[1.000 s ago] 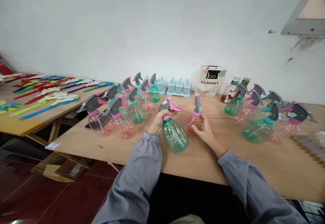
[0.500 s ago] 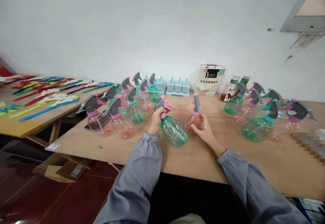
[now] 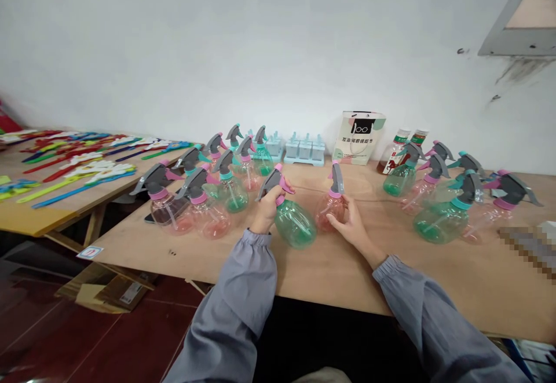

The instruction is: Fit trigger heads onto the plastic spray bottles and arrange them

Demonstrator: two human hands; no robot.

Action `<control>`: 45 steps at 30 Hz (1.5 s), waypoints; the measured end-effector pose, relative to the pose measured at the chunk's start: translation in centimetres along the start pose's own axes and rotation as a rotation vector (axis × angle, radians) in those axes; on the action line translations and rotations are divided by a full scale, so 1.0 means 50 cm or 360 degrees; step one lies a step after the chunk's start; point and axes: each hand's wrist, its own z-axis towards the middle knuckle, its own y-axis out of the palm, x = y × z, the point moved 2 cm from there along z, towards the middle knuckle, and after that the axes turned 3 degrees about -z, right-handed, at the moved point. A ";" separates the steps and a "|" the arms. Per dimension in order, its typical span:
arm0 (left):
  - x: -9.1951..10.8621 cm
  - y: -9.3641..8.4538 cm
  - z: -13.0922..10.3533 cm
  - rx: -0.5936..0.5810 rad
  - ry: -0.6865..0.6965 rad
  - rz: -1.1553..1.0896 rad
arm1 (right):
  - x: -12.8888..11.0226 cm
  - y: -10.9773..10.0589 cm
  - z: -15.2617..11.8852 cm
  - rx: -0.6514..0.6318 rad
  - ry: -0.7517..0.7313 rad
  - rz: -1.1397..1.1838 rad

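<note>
Grasping mid-frame a green bottle (image 3: 296, 225) in left hand (image 3: 266, 209), pink bottle (image 3: 328, 212) in right hand (image 3: 354, 228), already topped with sprayers (image 3: 337, 180), nothing visibly missing.

Green bottle (image 3: 295, 223), pink bottle (image 3: 327, 204), grey sleeves (image 3: 237, 296)

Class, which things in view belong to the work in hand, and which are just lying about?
In the work:
left hand, gripping a green spray bottle near its neck
right hand, holding a pink spray bottle
probably the other spray bottles, grouped either side

Lying about:
printed bag
pale blue moulds
flower-topped sticks
labelled bottles near the wall
</note>
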 end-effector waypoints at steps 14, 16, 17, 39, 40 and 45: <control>-0.019 -0.030 -0.019 0.0144 0.0199 0.1149 | -0.009 -0.002 0.000 -0.0017 0.0039 0.0038; -0.024 -0.050 -0.055 0.0174 0.0132 0.1418 | -0.007 -0.001 0.000 -0.0015 0.0031 0.0043; -0.028 -0.059 -0.071 0.0166 0.0087 0.1558 | -0.006 0.000 0.000 -0.0015 0.0024 0.0042; -0.176 -0.002 0.274 0.0381 -0.0318 0.1393 | -0.026 0.001 -0.004 -0.0087 -0.0013 0.0012; -0.178 0.001 0.280 0.0385 -0.0336 0.1416 | -0.028 0.002 -0.004 -0.0091 -0.0019 0.0009; -0.182 0.004 0.298 0.0435 -0.0373 0.1432 | -0.030 0.003 -0.008 -0.0108 -0.0019 0.0021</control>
